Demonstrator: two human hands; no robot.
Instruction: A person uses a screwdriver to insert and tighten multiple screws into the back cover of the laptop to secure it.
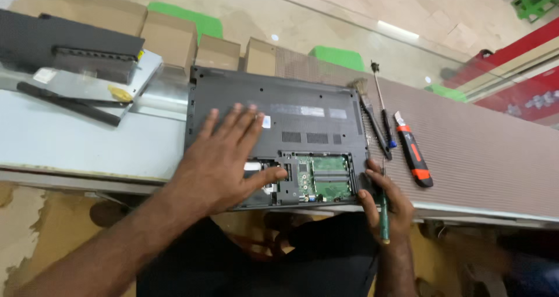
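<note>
The left hand point(224, 157) lies flat, fingers spread wide, gripping nothing, on the upturned dark grey plastic laptop point(279, 122) resting on the counter point(483, 157). The right hand point(387, 204) has its fingers curled around a green-handled screwdriver point(384, 218), its tip at the laptop's edge. Just beyond those fingers lies an orange-and-black utility knife point(413, 151).

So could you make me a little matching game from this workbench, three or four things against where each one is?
Things:
1. left hand
2. right hand
3. utility knife
4. circuit board

Places:
A. lying on the ribbed mat, right of the laptop
B. showing in the laptop's open hatch
C. pressed flat on the laptop's underside
D. at the laptop's right corner, gripping a green-handled screwdriver

Pairs: 1-C, 2-D, 3-A, 4-B
</note>
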